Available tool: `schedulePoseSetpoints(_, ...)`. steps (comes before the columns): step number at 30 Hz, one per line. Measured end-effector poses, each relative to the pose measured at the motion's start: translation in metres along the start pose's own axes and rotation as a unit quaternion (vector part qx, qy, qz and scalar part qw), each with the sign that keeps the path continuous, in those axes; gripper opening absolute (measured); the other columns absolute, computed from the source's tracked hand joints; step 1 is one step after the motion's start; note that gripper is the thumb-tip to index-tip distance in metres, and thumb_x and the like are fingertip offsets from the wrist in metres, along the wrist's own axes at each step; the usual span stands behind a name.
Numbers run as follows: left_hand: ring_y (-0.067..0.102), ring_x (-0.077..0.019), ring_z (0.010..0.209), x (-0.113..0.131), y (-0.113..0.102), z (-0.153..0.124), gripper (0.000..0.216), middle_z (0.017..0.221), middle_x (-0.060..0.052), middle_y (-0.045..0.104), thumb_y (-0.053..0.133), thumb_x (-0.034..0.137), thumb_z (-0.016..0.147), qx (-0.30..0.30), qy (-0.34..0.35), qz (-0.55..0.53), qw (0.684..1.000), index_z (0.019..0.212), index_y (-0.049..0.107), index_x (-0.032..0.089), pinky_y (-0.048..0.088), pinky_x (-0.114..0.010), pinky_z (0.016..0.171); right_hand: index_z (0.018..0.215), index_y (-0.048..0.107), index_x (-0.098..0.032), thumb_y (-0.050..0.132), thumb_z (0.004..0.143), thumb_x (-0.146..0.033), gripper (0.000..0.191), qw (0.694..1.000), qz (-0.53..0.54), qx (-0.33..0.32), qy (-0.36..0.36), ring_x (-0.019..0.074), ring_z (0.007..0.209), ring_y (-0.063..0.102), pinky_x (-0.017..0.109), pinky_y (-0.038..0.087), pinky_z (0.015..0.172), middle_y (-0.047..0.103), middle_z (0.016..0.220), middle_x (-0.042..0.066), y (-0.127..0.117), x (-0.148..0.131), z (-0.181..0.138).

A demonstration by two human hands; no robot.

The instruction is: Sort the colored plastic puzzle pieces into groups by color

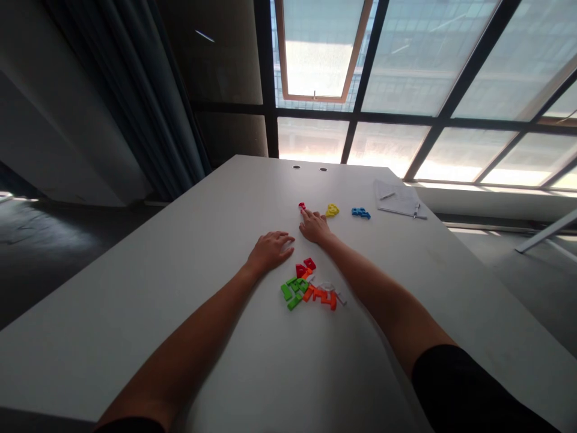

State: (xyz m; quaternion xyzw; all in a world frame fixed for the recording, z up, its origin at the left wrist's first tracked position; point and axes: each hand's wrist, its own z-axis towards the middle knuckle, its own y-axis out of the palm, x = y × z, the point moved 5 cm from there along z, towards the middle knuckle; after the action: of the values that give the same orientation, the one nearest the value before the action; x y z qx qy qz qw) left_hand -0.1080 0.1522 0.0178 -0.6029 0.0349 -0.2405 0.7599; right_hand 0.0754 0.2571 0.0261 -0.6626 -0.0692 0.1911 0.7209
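My right hand (314,227) reaches out over the white table, its index fingertip at a small red plastic piece (302,205). Its thumb is apart from that finger, and no grip on the piece shows. Just right of this hand sits a cluster of yellow pieces (332,210), with blue pieces (360,212) further right. My left hand (271,248) rests on the tabletop with fingers spread and nothing in it. Nearer to me lies a loose pile of green pieces (294,286), orange pieces (321,294), red pieces (300,270) and whitish pieces (326,287).
Papers (396,198) with a pen (387,196) on them lie at the table's right edge. Two round holes are set near the far edge of the table (252,180). Beyond stand large windows (396,66) and a dark curtain (130,90).
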Motion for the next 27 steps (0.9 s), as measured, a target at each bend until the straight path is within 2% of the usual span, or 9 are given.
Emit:
schedulePoseSetpoints(6, 0.071, -0.0342, 0.148, 0.001, 0.0, -0.001, 0.04, 0.16, -0.008, 0.079, 0.069, 0.046, 0.112, -0.005, 0.0, -0.002, 1.0, 0.146, 0.086, 0.036, 0.057, -0.053, 0.127, 0.187, 0.044, -0.019, 0.044, 0.118, -0.04, 0.072, 0.999, -0.005, 0.009, 0.039, 0.0471, 0.16, 0.049, 0.066, 0.043, 0.13, 0.048, 0.187, 0.022, 0.007, 0.001, 0.015)
schedulePoseSetpoints(11, 0.07, -0.0349, 0.15, 0.003, 0.001, -0.002, 0.04, 0.162, -0.008, 0.078, 0.069, 0.045, 0.112, -0.006, -0.003, -0.002, 1.0, 0.147, 0.085, 0.035, 0.056, -0.054, 0.128, 0.19, 0.038, -0.021, 0.048, 0.117, -0.041, 0.076, 0.999, -0.005, 0.022, 0.043, 0.0464, 0.161, 0.049, 0.065, 0.043, 0.13, 0.037, 0.194, 0.02, 0.008, 0.003, 0.024)
schedulePoseSetpoints(13, 0.07, -0.0347, 0.149, 0.003, 0.0, -0.002, 0.04, 0.162, -0.008, 0.078, 0.069, 0.045, 0.112, -0.008, -0.003, -0.002, 1.0, 0.147, 0.085, 0.035, 0.056, -0.054, 0.127, 0.19, 0.039, -0.022, 0.049, 0.116, -0.035, 0.075, 0.998, 0.004, 0.035, 0.05, 0.0451, 0.16, 0.05, 0.063, 0.045, 0.129, 0.038, 0.194, 0.02, 0.007, 0.005, 0.028)
schedulePoseSetpoints(19, 0.07, -0.0345, 0.149, 0.005, -0.001, -0.002, 0.04, 0.161, -0.008, 0.078, 0.069, 0.046, 0.112, -0.009, -0.004, -0.003, 1.0, 0.147, 0.085, 0.035, 0.057, -0.054, 0.127, 0.179, 0.058, -0.024, 0.038, 0.114, -0.012, 0.069, 0.998, -0.003, 0.031, 0.06, 0.0397, 0.154, 0.057, 0.056, 0.047, 0.126, 0.055, 0.182, 0.019, 0.0, 0.018, 0.044)
schedulePoseSetpoints(23, 0.071, -0.0345, 0.146, 0.005, -0.001, -0.002, 0.039, 0.16, -0.008, 0.078, 0.07, 0.046, 0.111, -0.006, -0.001, -0.007, 1.0, 0.145, 0.085, 0.036, 0.057, -0.054, 0.125, 0.163, 0.073, -0.025, 0.042, 0.115, -0.011, 0.059, 0.998, -0.013, 0.008, 0.057, 0.0392, 0.149, 0.061, 0.053, 0.048, 0.123, 0.068, 0.168, 0.02, -0.004, 0.022, 0.051)
schedulePoseSetpoints(27, 0.07, -0.0353, 0.147, 0.005, 0.0, -0.002, 0.038, 0.159, -0.008, 0.078, 0.07, 0.046, 0.111, -0.005, -0.002, -0.011, 1.0, 0.145, 0.086, 0.035, 0.057, -0.055, 0.126, 0.155, 0.078, -0.024, 0.048, 0.117, -0.013, 0.05, 0.998, -0.019, 0.014, 0.063, 0.0385, 0.145, 0.064, 0.05, 0.051, 0.12, 0.075, 0.156, 0.021, -0.005, 0.023, 0.053)
